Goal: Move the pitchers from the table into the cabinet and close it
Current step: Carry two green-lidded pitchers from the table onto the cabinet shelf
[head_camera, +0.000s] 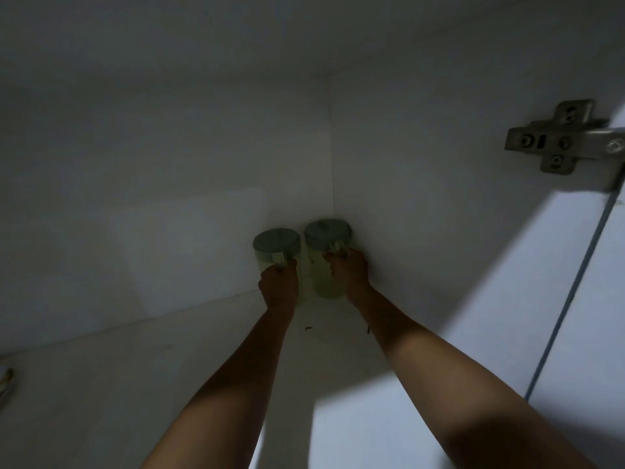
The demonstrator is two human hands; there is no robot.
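Two clear pitchers with grey-green lids stand side by side deep in the dim white cabinet, near its back right corner. My left hand [279, 282] grips the handle of the left pitcher [275, 245]. The handle of the right pitcher [326, 236] is held by my right hand [350, 270]. Both pitchers are upright and seem to rest on the cabinet floor [135, 384]. My hands hide most of the handles and part of each body.
A metal door hinge [558, 138] is fixed to the cabinet's right wall. The open door's edge [575, 282] runs down the right side. A small object [5, 380] pokes in at the left edge of the shelf. Tiny dark specks lie on the floor.
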